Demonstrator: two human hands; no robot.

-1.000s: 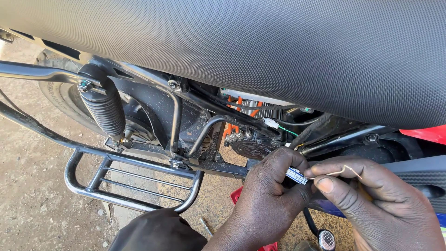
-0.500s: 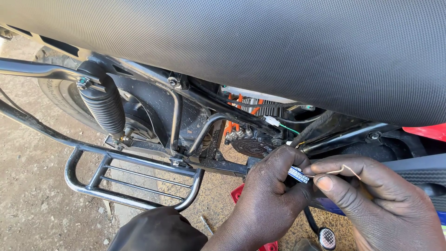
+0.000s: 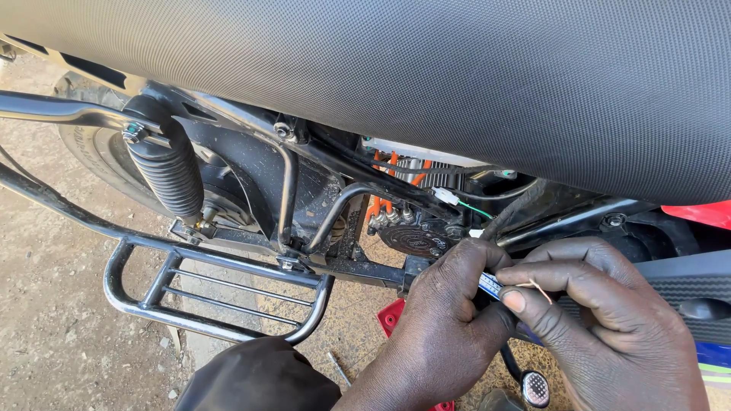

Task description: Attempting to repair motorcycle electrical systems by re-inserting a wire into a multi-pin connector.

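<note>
Almost nothing has moved since the earlier frames: both hands stay close together under the motorcycle seat. Left hand is closed around a small blue and white part at the wire bundle. Right hand pinches a thin pale wire between thumb and forefinger, just beside that part. Black footrest frame lies to the left.

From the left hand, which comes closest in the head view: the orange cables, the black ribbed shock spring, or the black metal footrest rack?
1. Orange cables, just above the left hand.
2. Black metal footrest rack, to its left.
3. Black ribbed shock spring, far upper left.
</note>
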